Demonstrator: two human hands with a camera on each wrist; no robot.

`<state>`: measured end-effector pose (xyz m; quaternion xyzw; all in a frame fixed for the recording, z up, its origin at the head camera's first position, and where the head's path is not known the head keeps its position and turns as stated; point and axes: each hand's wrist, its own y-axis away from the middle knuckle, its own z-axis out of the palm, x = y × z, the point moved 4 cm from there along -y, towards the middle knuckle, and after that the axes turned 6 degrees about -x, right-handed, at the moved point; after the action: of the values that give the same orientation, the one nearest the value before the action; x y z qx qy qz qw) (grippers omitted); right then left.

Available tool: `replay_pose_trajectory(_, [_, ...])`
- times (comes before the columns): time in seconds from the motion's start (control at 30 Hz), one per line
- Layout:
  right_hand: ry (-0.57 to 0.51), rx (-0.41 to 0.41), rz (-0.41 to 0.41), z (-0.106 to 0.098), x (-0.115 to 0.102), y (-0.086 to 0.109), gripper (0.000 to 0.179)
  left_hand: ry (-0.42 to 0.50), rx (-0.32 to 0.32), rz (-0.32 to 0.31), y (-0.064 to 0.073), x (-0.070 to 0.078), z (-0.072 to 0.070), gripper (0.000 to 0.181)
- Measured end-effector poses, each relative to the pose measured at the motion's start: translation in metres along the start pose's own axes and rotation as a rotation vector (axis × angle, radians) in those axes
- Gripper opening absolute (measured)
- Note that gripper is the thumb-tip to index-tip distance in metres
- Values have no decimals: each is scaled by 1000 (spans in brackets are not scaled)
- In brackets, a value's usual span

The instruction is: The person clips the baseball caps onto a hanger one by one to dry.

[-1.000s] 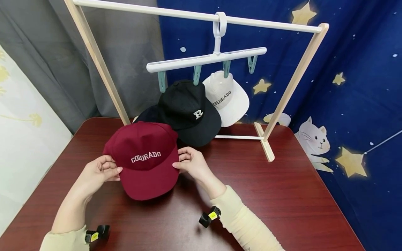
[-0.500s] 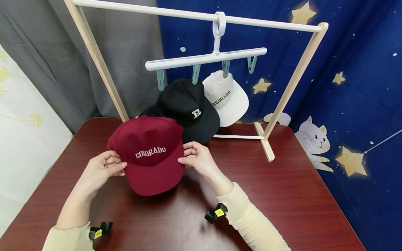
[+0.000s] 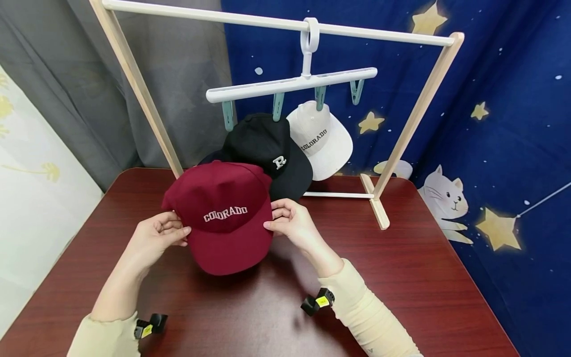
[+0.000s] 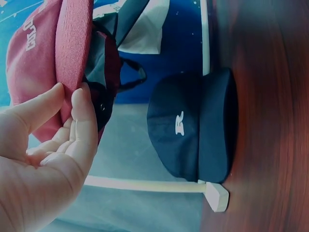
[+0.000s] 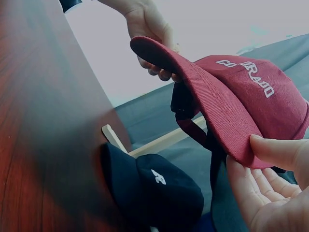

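Note:
A maroon cap (image 3: 225, 213) with white COLORADO lettering is held above the table, its brim toward the person. My left hand (image 3: 160, 235) pinches the brim's left edge between thumb and fingers. On the opposite edge, my right hand (image 3: 294, 223) pinches the brim the same way. Behind it, a black cap (image 3: 254, 139) with a white R hangs below a teal clip (image 3: 278, 105). Further right hangs a white COLORADO cap (image 3: 314, 134) under another clip (image 3: 320, 97). In the left wrist view, a dark cap (image 4: 181, 128) with a white letter sits on the table by the rack's foot.
A white bar hanger (image 3: 258, 90) with several teal clips hangs from the rack's top rail (image 3: 209, 17). Wooden rack posts (image 3: 417, 119) stand left and right on the reddish-brown table (image 3: 401, 287). Grey and starry blue curtains (image 3: 504, 148) are behind.
Both hands have carried the maroon cap right and slightly up, away from the person. It still overlaps the black cap in view. The hanging caps have barely moved.

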<state>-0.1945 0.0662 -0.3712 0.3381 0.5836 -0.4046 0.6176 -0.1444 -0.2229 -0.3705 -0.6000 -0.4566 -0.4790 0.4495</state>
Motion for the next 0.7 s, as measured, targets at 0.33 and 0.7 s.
replay_pose_trajectory(0.33, [-20, 9, -27, -12, -10, 9, 38, 30, 8, 15, -3, 9, 14, 21])
replay_pose_trajectory(0.7, [-6, 41, -60, -27, -17, 17, 39, 6, 27, 27, -8, 20, 28, 23])
